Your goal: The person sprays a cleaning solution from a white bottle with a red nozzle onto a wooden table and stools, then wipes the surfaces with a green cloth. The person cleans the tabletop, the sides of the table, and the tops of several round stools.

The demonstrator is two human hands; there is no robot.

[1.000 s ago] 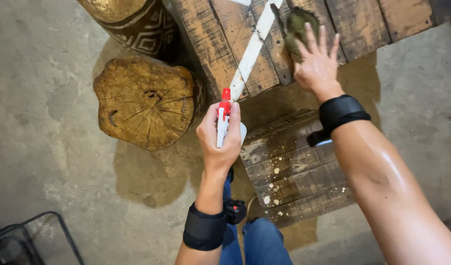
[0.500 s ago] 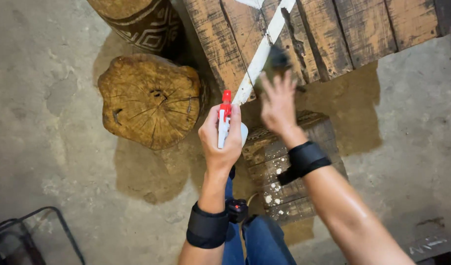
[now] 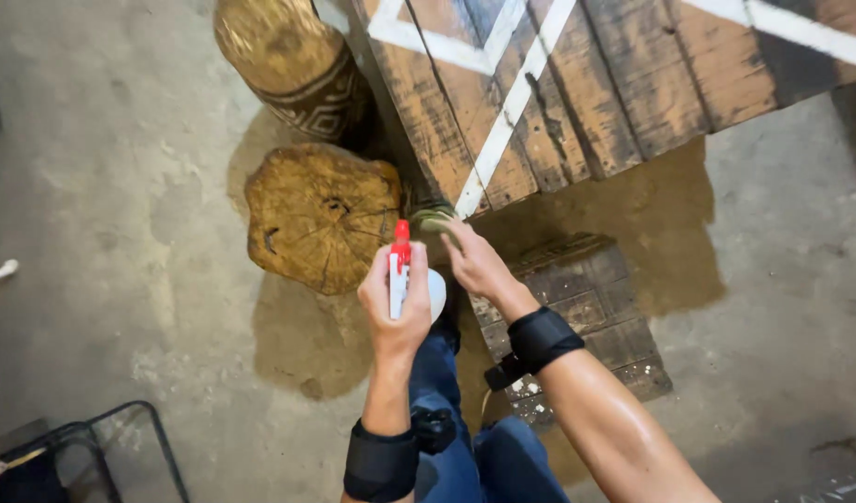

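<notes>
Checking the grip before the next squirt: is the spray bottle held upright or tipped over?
Upright. The left hand wraps the spray bottle with its red nozzle on top, pointing toward the wooden table.

Two bare forearms in black wrist straps reach toward twelve o'clock, the left hand (image 3: 396,303) fisted with knuckles up, the right hand (image 3: 476,264) flattened, fingers extended toward eleven o'clock.
</notes>
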